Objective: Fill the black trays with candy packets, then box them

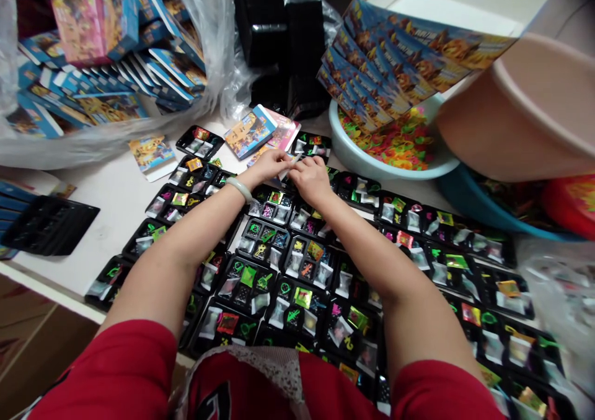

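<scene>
My left hand (pixel 272 163), with a pale bangle (pixel 239 189) on its wrist, is closed in a pinch on a small printed cardboard box, whose white flap (pixel 296 158) shows between my hands. My right hand (pixel 310 178) has its fingers curled over the same box from the other side. Most of the box is hidden by my fingers. Just behind lie a blue printed box (pixel 251 131) and a pink one (pixel 284 130). Under and around my forearms spread many black compartment trays (pixel 263 241) holding small wrapped packets and bright plastic pieces.
A plastic bag of printed boxes (pixel 116 73) fills the back left. Empty black trays (pixel 51 225) lie at the left edge; black tray stacks (pixel 304 54) stand behind. A light-blue basin (pixel 395 171) of colourful pieces, with nested display cartons (pixel 395 54), and a pink tub (pixel 525 110) stand right.
</scene>
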Motion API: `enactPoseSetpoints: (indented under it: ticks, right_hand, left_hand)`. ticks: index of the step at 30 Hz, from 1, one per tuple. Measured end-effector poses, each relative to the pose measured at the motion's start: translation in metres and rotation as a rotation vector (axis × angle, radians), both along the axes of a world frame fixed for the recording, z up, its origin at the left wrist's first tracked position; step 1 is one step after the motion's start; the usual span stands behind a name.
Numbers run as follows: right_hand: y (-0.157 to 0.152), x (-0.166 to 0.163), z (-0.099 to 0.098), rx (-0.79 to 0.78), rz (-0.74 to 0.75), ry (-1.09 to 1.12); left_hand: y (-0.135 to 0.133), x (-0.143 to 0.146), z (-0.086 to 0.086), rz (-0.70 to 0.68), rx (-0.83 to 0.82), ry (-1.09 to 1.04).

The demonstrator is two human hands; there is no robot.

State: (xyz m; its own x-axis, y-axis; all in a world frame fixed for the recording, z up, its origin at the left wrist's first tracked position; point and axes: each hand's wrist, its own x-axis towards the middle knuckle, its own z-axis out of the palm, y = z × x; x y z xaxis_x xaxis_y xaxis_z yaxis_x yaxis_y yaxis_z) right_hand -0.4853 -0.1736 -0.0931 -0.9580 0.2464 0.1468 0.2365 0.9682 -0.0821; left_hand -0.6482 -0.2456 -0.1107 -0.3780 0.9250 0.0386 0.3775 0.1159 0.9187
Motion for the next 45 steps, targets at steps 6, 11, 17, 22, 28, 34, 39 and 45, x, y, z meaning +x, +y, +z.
enactPoseSetpoints:
  ticks: [6,11,17,22,28,34,39,45]
  right_hand:
    - [0.002,0.018,0.011,-0.158,-0.080,0.034]
    - [0.028,0.065,0.004,-0.333,-0.297,0.255]
    - [0.020,0.065,-0.017,-0.684,-0.396,0.305]
    - [0.013,0.044,-0.011,-0.666,-0.430,0.327]
    - [0.003,0.023,-0.002,-0.537,-0.433,0.143]
    - [-0.003,0.034,0.006,-0.413,-0.319,0.227]
    - [-0.009,0.043,-0.002,-0.385,-0.171,0.240]
    - [-0.008,0.024,-0.013,-0.607,-0.295,0.295]
  left_hand:
    - [-0.001,0.005,0.003,0.052,0.001,0.027]
    - [-0.001,0.009,0.010,0.058,0.002,0.097]
    - [-0.001,0.010,0.017,0.076,-0.038,0.106]
    - [-0.004,0.011,0.017,0.016,-0.031,0.145]
    - [-0.003,0.030,0.018,-0.063,0.000,0.173]
    - [0.003,0.026,0.025,-0.019,-0.059,0.095]
    - [0.002,0.023,0.026,-0.018,-0.062,0.035]
    - [-0.001,0.032,0.027,-0.013,-0.055,0.016]
